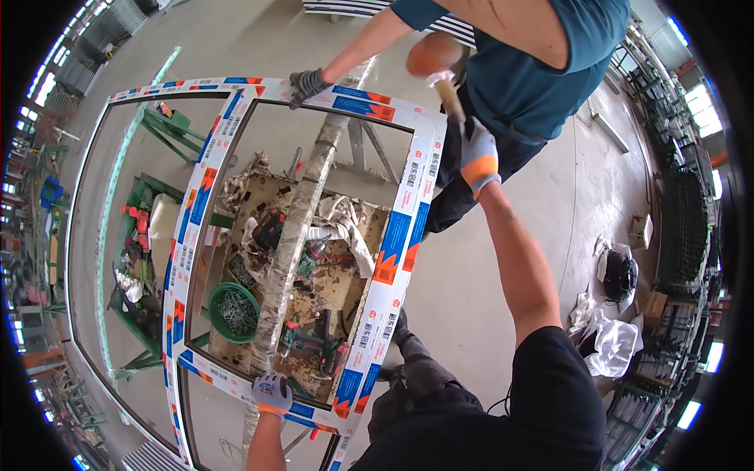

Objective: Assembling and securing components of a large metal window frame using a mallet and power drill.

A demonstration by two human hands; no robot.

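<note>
My right hand [478, 157], in a grey and orange glove, grips the wooden handle of a mallet [434, 55]. Its reddish-brown head is raised past the far right corner of a large window frame [400, 228] and looks smeared by motion. My left hand [272, 394], gloved alike, holds the frame's near crossbar, fingers over the edge. White film with orange and blue print covers the frame, which lies flat on supports. At the far bar, a co-worker's dark-gloved hand [308, 86] rests on the frame.
Below the frame opening, a messy tool tray [318, 302] holds power drills [314, 341], rags and a green bowl [236, 312] of screws. A padded support beam [294, 243] crosses under the frame. The co-worker [526, 78] stands close at the far right. White bags [613, 341] lie at right.
</note>
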